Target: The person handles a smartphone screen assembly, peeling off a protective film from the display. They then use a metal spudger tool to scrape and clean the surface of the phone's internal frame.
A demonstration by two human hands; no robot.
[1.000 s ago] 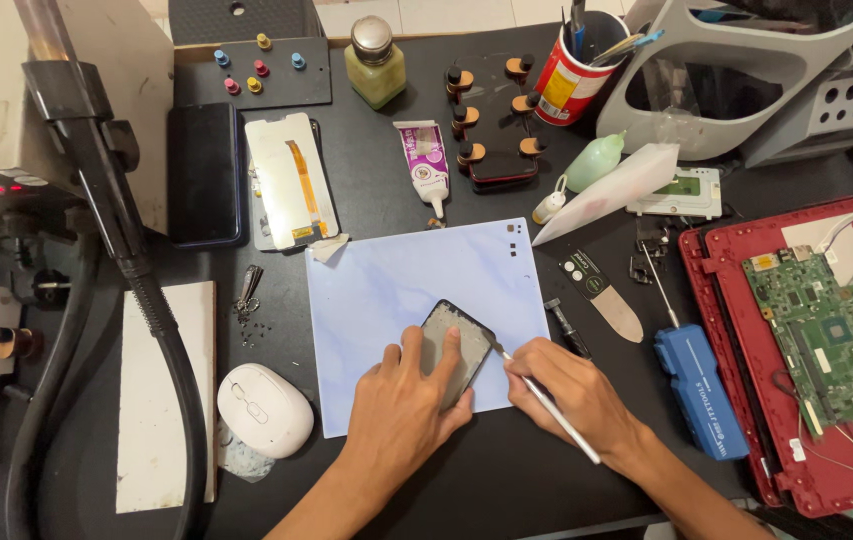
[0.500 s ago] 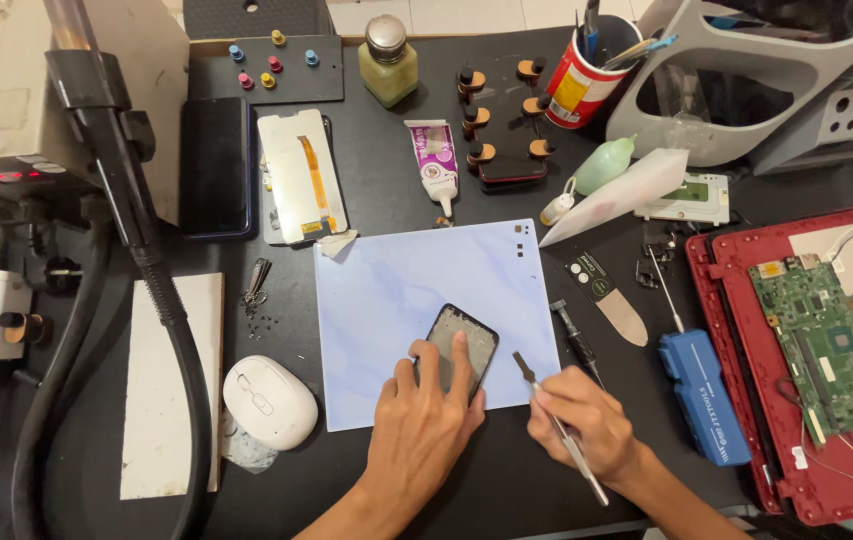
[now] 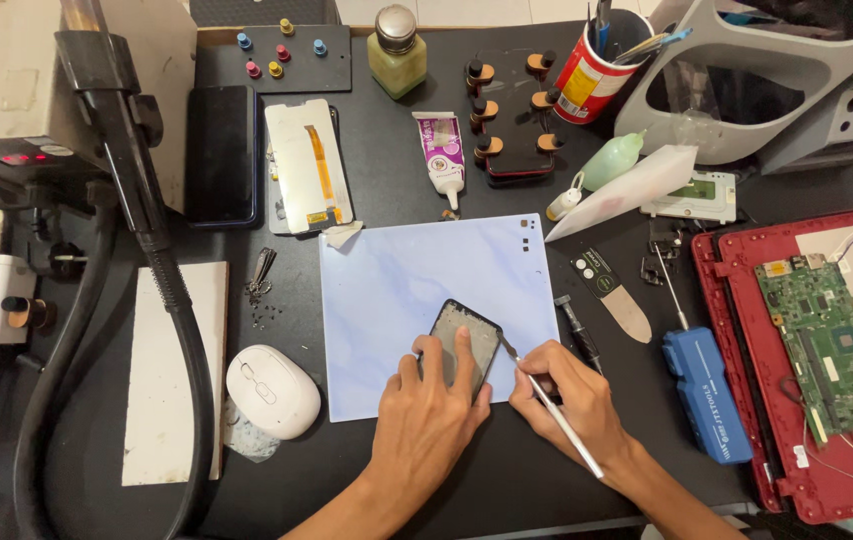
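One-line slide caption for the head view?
Left hand steadies a phone frame on a blue mat; right hand applies a thin tool.

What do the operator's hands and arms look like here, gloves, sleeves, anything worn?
Both the left hand and the right hand are bare: no gloves, rings, watch or wrist strap visible. Forearms are uncovered to the frame's bottom edge, with no sleeve in view. Fingernails look short and unpainted.

Glossy dark glass-like phone panel on a smooth matt pale-blue mat; thin shiny metal tool.
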